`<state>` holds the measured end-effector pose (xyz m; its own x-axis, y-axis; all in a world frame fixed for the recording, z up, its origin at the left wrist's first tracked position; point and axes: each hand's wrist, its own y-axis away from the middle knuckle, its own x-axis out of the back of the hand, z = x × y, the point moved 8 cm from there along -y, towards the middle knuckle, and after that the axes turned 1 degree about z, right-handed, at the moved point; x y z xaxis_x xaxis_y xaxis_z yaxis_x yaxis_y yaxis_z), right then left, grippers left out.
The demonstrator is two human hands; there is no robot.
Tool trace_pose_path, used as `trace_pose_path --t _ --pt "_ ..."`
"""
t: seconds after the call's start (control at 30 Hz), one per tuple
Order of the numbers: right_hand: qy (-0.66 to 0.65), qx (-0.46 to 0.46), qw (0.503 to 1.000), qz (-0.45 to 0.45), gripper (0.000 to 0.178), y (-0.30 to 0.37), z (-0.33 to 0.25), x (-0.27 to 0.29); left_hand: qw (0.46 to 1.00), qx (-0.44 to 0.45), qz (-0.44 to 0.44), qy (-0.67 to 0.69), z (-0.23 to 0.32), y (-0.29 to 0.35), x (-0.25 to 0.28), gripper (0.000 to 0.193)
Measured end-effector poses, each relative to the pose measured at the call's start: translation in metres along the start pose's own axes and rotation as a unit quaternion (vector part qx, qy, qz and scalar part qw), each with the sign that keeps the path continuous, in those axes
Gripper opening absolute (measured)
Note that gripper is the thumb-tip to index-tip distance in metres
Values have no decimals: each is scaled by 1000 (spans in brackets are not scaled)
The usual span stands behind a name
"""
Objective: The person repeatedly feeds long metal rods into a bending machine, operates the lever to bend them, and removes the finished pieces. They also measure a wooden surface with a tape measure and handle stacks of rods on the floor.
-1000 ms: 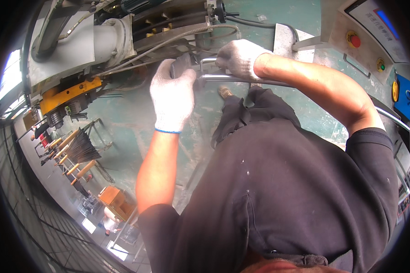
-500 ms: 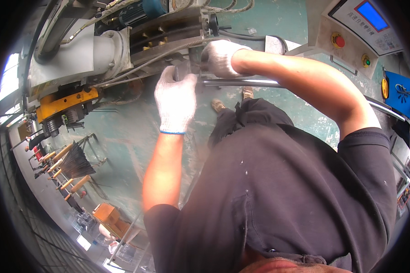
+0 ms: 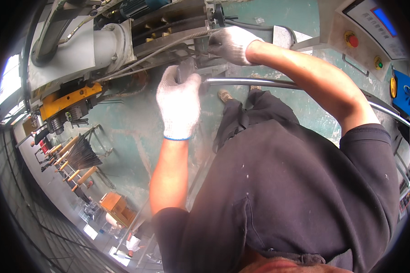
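My left hand [image 3: 180,107], in a white knit glove with a blue cuff edge, is closed around a dark grey block-like piece [image 3: 186,69] at the machine's near side. Its fingers and thumb sit on either side of the piece; the lower part is hidden by the glove. My right hand [image 3: 234,45], gloved too and smudged dark at the fingers, is curled up farther to the right. What it holds, if anything, is hidden. A shiny metal tube [image 3: 264,82] runs from beside my left hand to the right, passing beneath my right forearm.
A machine with a yellow bracket [image 3: 70,101], a grey hose [image 3: 161,51] and a black handwheel [image 3: 219,15] spans the far left. A control panel at the far right carries a red button [image 3: 351,39]. Racks with wooden rollers [image 3: 68,148] stand left, near an orange-brown box [image 3: 116,205].
The whole view has shifted slightly. My right hand has moved a little right and away from my left, showing more of the tube. My left hand keeps its hold on the grey piece.
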<state>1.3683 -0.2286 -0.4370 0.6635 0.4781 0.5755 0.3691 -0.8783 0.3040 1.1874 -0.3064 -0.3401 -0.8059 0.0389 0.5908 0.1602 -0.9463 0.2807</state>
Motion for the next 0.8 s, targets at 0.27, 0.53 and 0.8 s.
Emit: trace_pose_path --t 0.27,0.53,0.8 --pt "-172 65 976 -120 22 10 -10 -24 1000 23 1 -4 0 1 -1 30" --pt "-186 127 969 -103 18 5 -5 -29 999 26 3 -25 2 1 -1 30" --pt "-53 213 974 -60 15 4 -28 -13 999 29 -5 -25 1 0 -2 30"
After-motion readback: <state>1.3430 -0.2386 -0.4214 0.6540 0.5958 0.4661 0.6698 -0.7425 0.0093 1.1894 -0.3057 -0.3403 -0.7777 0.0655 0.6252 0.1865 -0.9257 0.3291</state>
